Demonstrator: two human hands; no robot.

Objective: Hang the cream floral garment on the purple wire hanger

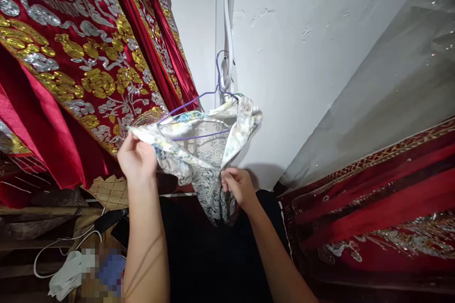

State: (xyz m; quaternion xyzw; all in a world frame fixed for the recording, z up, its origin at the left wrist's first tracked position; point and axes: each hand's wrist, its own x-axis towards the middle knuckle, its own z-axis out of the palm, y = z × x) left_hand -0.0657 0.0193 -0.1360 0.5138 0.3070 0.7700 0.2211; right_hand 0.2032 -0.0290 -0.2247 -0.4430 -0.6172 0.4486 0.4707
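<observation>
A pale floral-patterned garment (209, 147) hangs on a purple wire hanger (185, 105), its neckline spread wide in front of me. The hanger's hook catches at a white fixture on the wall. At the garment's left shoulder, my left hand (138, 157) is closed on the fabric, pulling that edge outward. Lower down, where the neckline's two edges meet, my right hand (239, 184) pinches the front of the cloth. The hanger's bottom bar shows through the neck opening, and the right shoulder of the garment covers the hanger's right arm.
Red cloth with gold and silver sequin embroidery (99, 80) drapes at the left. A plastic-covered stretch (355, 118) and more red embroidered cloth (384, 199) lie at the right. A white cable (46, 251) and a white cloth (69, 274) are at lower left.
</observation>
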